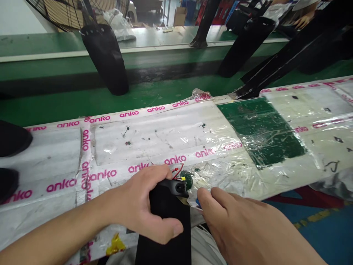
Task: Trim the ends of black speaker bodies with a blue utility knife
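Observation:
My left hand point(146, 206) is wrapped over the end of a long black casing point(165, 254), its thumb lying across the top face. At the casing's upper end sits a small black plastic end piece point(178, 188) with a round hole. Thin red wires point(180, 170) and a small yellow tab point(183, 178) stick out behind it. My right hand point(237, 221) is closed with thumb and forefinger together, close to the right side of that end piece. Between its fingers shows a small white and blue piece point(195, 202); its kind is mostly hidden.
The bench top point(154, 136) is covered in clear film and pink-lettered tape, with a bare green patch point(264, 129). Beyond run a green conveyor point(154, 88) and large black tubes point(106, 59). Dark rounded ends point(13, 138) lie at left. Another person's hand point(305, 20) is far right.

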The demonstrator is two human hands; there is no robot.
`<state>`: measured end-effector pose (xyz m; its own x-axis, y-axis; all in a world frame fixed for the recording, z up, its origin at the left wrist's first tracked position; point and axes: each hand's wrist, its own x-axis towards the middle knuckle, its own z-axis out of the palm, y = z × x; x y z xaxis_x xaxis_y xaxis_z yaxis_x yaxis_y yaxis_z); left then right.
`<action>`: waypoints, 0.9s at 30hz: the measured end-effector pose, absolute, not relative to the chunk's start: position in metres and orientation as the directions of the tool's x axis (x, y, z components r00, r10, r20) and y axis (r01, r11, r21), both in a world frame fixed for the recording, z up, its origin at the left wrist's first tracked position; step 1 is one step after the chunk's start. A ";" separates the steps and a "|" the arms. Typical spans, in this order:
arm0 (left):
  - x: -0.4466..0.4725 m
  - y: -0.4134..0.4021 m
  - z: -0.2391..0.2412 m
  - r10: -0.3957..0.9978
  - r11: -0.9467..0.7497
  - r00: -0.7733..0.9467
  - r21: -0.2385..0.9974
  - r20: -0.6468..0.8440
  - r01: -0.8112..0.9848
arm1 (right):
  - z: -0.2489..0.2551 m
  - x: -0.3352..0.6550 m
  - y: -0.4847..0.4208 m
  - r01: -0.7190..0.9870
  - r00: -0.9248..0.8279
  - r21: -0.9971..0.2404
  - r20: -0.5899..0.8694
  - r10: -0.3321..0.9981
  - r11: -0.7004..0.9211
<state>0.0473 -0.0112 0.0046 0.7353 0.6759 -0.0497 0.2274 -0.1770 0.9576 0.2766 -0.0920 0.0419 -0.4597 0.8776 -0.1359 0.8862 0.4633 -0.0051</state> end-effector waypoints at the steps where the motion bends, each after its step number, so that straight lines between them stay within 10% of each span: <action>1: 0.049 -0.010 0.007 0.672 -0.187 0.739 0.955 -0.046 0.230 | 0.043 0.275 -0.089 0.889 -0.453 -0.004 -0.164 0.876 0.459; 11: 0.051 -0.006 0.013 0.673 -0.108 0.733 0.967 -0.100 0.231 | 0.072 0.263 -0.065 0.898 -0.392 -0.036 -0.519 0.760 0.438; 24: 0.037 -0.007 0.001 0.677 -0.261 0.736 0.937 0.006 0.234 | 0.093 0.300 -0.089 0.958 -0.287 -0.057 -0.249 0.925 0.282; 27: 0.041 -0.015 0.003 0.699 -0.232 0.714 0.934 -0.033 0.271 | 0.088 0.307 -0.111 0.831 -0.029 -0.557 -0.051 0.998 -0.005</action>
<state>0.0407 -0.0149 0.0027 0.7139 0.6994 -0.0331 0.2709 -0.2323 0.9342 0.3071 -0.1108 0.0883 -0.0286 0.9983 -0.0515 0.8306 -0.0049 -0.5568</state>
